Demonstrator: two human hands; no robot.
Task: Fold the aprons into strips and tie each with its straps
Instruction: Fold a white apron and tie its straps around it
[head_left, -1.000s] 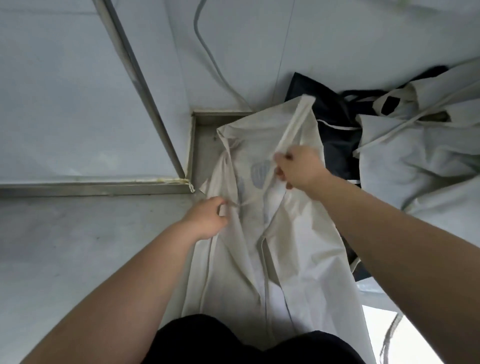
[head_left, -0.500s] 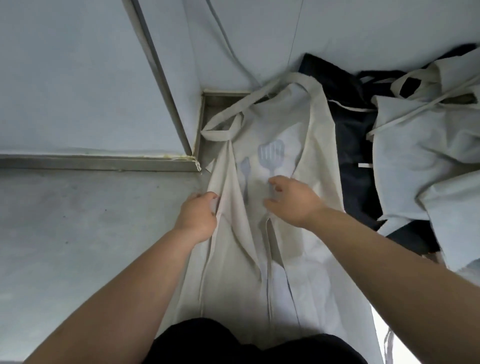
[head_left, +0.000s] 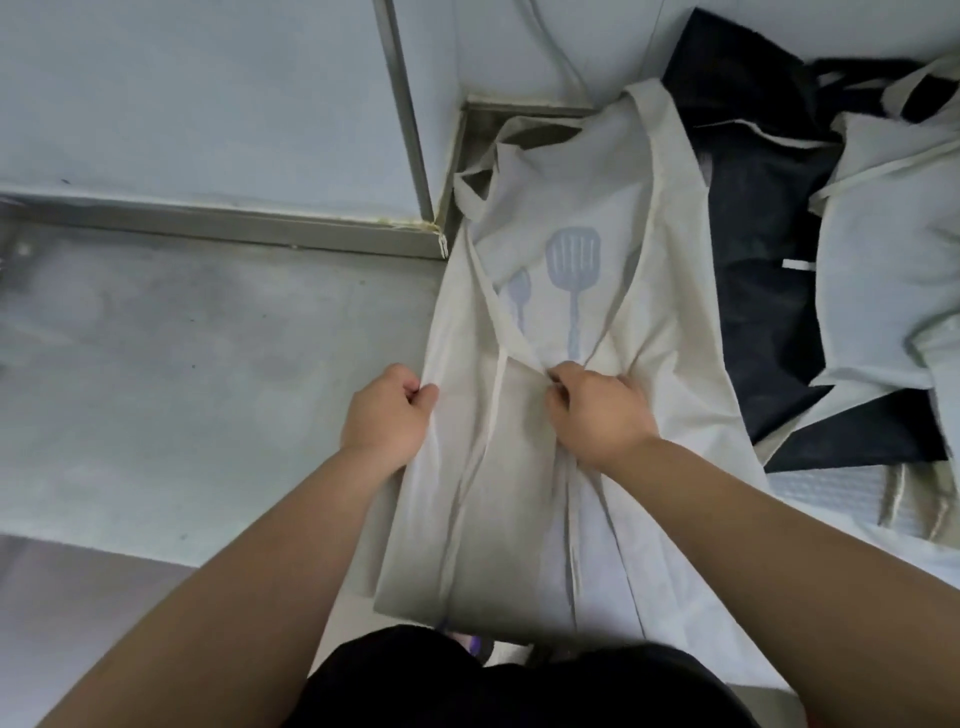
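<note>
Gripping the apron (head_left: 514, 519) at its 9 o'clock edge, my left hand (head_left: 387, 415) is clenched on cloth while my right hand (head_left: 597, 410) pinches a centre crease, probably to draw it narrow. It lies lengthwise before me; spare aprons (head_left: 883, 270) sit at 2 o'clock.

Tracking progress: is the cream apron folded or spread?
Partly folded: cream apron sides turned inward, gripped by left hand and right hand; no strip yet.

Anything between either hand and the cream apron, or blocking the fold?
Nothing visible. The left hand grips the cream apron at its left edge, and the right hand pinches its middle, just below the spatula print. The dark apron lies along its right edge, clear of both hands.
</note>
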